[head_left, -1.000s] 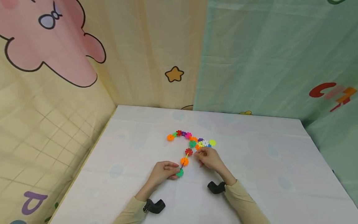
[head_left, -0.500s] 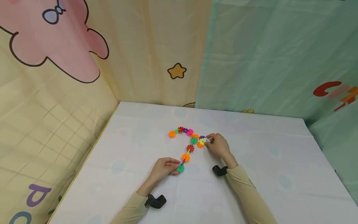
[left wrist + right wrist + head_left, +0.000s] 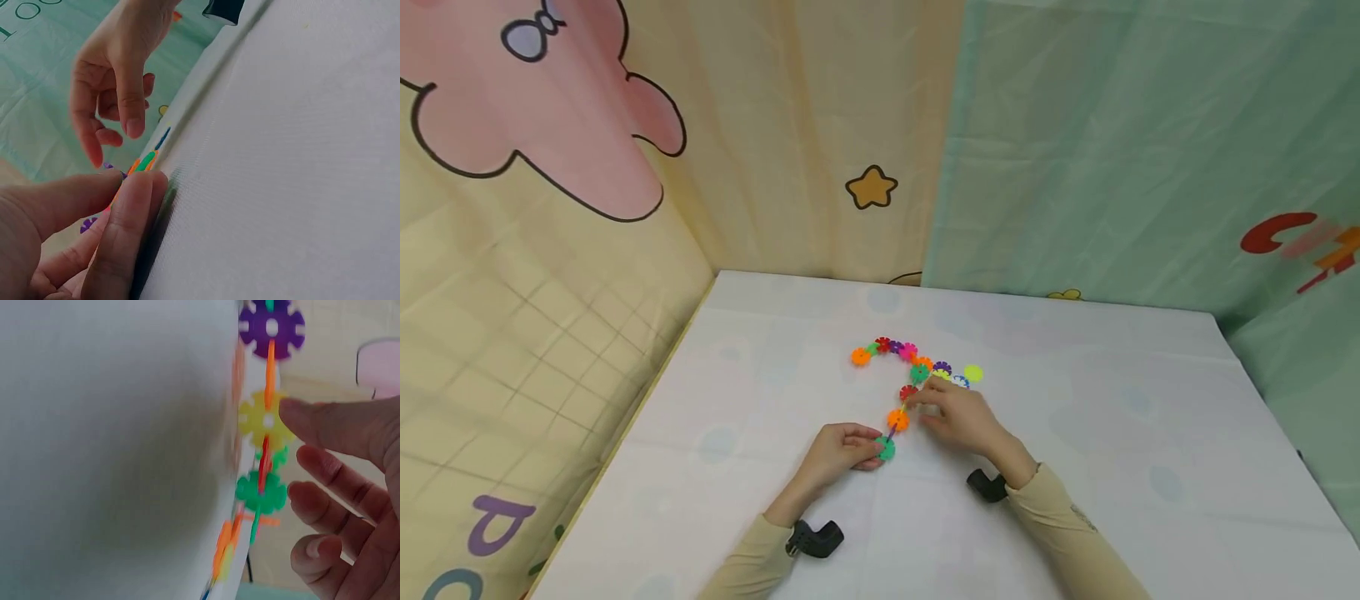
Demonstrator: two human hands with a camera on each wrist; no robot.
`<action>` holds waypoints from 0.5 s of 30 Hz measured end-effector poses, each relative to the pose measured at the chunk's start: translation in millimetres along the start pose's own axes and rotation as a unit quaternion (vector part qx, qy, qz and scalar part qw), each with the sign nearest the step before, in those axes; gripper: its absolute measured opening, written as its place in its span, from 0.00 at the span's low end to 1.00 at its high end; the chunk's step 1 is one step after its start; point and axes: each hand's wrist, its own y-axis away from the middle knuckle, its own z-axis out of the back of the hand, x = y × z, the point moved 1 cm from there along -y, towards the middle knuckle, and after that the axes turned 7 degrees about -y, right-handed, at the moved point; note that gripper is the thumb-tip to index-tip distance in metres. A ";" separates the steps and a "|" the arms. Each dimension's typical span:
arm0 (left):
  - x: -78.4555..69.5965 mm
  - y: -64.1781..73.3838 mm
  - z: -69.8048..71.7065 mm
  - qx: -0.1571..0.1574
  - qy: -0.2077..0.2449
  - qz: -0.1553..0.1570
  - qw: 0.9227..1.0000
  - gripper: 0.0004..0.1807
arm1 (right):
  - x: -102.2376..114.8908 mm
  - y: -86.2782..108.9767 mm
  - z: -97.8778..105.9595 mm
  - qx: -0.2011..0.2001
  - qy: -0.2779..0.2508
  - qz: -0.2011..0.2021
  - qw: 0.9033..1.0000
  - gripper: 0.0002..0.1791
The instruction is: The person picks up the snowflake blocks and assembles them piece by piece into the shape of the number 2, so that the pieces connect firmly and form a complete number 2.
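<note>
My left hand (image 3: 841, 450) pinches the green notched plastic disc (image 3: 887, 449) at the near end of a chain of interlocked snowflake discs. Beyond it in the chain come an orange disc (image 3: 897, 421), a red disc (image 3: 907, 392) and another green disc (image 3: 919, 373). My right hand (image 3: 962, 418) hovers beside the red disc, its fingers loosely bent. In the right wrist view, the thumb overlaps the edge of a yellow disc (image 3: 253, 417), below a purple disc (image 3: 251, 326), while the other fingers stay apart from the chain. In the left wrist view, fingertips hide the pinched disc.
The chain bends left at the far side and ends in an orange disc (image 3: 861, 357). Right of the bend lies a cluster with a purple disc (image 3: 942, 367), a white disc (image 3: 959, 381) and a yellow-green disc (image 3: 973, 373). A white cloth covers the table (image 3: 737, 375).
My right hand reached right to the disc cluster, then came back left to the chain, uncovering the yellow-green disc. The left hand keeps its pinch on the green disc.
</note>
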 end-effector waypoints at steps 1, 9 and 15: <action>0.1 0.2 0.3 0.002 0.004 0.001 1.000 0.15 | 6.0 -1.4 -2.9 0.025 -0.005 0.043 0.999 0.13; -0.8 0.4 -4.3 -0.023 0.018 -0.001 1.000 0.13 | 28.6 -14.2 -15.8 0.099 0.006 0.134 0.986 0.03; -2.6 0.0 -8.4 -0.065 0.012 0.021 0.998 0.10 | 32.2 -15.6 -17.1 0.113 -0.023 0.144 0.983 0.01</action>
